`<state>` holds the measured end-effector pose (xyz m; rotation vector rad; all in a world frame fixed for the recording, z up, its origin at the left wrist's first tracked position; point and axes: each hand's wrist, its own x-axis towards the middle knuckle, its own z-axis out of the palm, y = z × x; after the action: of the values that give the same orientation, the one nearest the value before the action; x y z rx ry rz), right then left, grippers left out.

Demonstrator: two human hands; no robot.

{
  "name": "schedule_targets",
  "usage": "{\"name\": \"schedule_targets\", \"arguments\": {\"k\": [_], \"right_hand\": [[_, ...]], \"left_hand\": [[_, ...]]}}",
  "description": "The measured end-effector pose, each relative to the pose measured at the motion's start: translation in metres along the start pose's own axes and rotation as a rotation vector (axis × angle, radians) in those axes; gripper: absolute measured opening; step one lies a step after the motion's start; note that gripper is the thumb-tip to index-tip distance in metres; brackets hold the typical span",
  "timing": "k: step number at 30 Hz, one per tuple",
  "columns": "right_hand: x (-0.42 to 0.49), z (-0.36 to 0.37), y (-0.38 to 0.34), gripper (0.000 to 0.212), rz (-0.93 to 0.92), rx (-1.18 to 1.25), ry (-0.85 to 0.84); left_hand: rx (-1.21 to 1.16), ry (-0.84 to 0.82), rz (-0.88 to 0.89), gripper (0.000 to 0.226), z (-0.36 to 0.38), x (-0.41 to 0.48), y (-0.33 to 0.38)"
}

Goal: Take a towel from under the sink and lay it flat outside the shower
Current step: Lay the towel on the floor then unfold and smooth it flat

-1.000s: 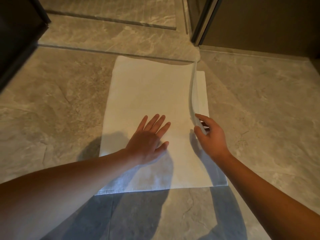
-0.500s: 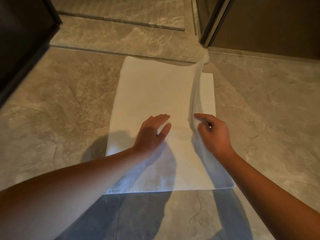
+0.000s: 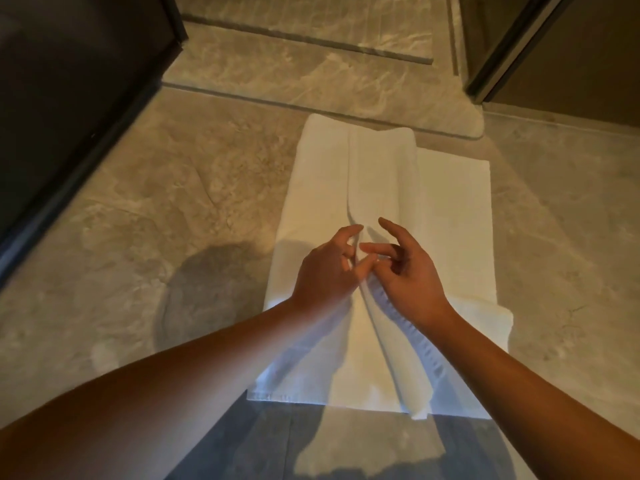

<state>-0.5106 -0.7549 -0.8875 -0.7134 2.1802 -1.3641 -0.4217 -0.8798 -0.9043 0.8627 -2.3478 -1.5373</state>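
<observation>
Currently, towels: one towel (image 3: pixel 446 216), middle fold raised.
Hands: two, left hand (image 3: pixel 327 271) and right hand (image 3: pixel 414 275), each grip pinching it.
Surface: marble floor (image 3: pixel 173 202).

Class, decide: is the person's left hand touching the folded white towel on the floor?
Touching. The head view shows the left hand pinching the raised fold of the white cloth towel between its fingers, with no gap.

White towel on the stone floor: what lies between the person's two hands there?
A raised fold of the white terry towel stands between the left hand and the right hand; the head view shows it.
</observation>
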Motion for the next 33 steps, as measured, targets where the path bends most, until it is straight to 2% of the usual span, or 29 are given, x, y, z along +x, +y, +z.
{"name": "schedule_targets", "arguments": {"k": [4,9,12,16,20,25,29,33], "right_hand": [[0.009,-0.016,0.010,0.044,-0.076,-0.196,0.065],[0.007,-0.038,0.035,0.039,-0.115,-0.407,0.212],[0.006,-0.047,0.050,0.031,-0.144,-0.444,0.145],[-0.006,-0.045,0.065,0.054,-0.175,-0.620,0.090],[-0.008,-0.047,0.070,0.056,-0.177,-0.695,0.079],[-0.007,-0.047,0.070,0.053,-0.174,-0.822,0.041],[-0.003,-0.048,0.066,0.052,-0.194,-0.867,0.059],[0.002,-0.020,0.048,0.050,-0.362,-0.866,-0.020]], "left_hand": [[0.167,-0.013,0.119,0.056,-0.001,0.001,-0.005],[0.173,-0.003,0.140,0.035,-0.004,0.000,-0.008],[0.113,0.027,0.112,0.034,-0.002,0.001,-0.013],[0.132,0.027,0.169,0.036,-0.005,0.002,-0.020],[0.087,0.025,0.177,0.035,-0.026,0.006,-0.032],[0.147,0.079,0.203,0.028,-0.066,0.011,-0.040],[0.288,0.115,0.166,0.040,-0.100,0.013,-0.052],[0.205,0.027,0.107,0.053,-0.098,0.009,-0.042]]}}
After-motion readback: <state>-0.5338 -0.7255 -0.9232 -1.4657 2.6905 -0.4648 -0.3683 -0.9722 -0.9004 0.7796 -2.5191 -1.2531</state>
